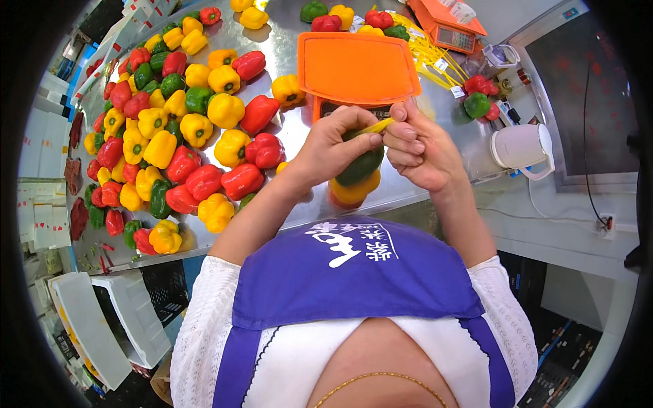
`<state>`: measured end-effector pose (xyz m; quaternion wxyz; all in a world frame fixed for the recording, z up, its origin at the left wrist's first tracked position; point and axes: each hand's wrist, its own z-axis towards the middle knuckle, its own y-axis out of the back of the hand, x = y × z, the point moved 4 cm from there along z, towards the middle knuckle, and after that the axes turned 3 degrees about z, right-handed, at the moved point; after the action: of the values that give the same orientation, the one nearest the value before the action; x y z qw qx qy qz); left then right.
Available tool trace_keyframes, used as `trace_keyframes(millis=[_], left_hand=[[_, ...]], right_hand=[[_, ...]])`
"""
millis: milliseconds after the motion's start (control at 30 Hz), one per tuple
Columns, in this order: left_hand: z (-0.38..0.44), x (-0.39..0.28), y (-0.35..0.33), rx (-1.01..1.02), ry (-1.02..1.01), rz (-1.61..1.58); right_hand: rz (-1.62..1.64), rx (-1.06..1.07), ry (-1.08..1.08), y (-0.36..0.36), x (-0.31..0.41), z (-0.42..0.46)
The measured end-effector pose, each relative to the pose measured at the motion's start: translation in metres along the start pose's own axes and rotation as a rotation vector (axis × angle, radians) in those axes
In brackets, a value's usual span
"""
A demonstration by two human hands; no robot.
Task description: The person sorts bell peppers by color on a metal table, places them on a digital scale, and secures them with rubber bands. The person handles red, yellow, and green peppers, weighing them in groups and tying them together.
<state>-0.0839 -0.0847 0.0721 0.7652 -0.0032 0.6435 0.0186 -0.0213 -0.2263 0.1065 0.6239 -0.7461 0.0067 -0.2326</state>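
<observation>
My left hand (pixel 343 140) pinches a yellow strip (pixel 377 126), possibly the neck of a net bag, between thumb and forefinger. The fingertips of my right hand (pixel 421 145) grip the strip's other end. Just below my left hand are a dark green bell pepper (pixel 361 169) and a yellow bell pepper (pixel 363 187), with a red one partly seen under them. Whether netting encloses these peppers is hard to tell. Beyond my hands stands a scale with an orange tray (pixel 357 66); my hands partly cover its front panel.
Loose red, yellow and green bell peppers (pixel 153 122) cover the left of the metal table (pixel 306 217). Yellow net strips with white tags (pixel 441 65) lie back right, near a second orange scale (pixel 449 30). A white electric kettle (pixel 520 148) stands right. White foam boxes (pixel 127 311) sit lower left.
</observation>
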Motion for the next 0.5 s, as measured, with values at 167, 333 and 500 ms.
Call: trace_keyframes(millis=[167, 333, 500], left_hand=[[-0.002, -0.007, -0.004, -0.249, -0.206, 0.17], [-0.001, -0.013, -0.012, -0.174, -0.233, 0.382], [-0.006, -0.017, -0.014, -0.012, -0.296, 0.281]], right_hand=[[-1.108, -0.119, 0.44, -0.009, 0.008, -0.013], [-2.282, -0.156, 0.79, -0.03, 0.012, -0.02], [-1.112, -0.258, 0.146, -0.01, 0.025, -0.029]])
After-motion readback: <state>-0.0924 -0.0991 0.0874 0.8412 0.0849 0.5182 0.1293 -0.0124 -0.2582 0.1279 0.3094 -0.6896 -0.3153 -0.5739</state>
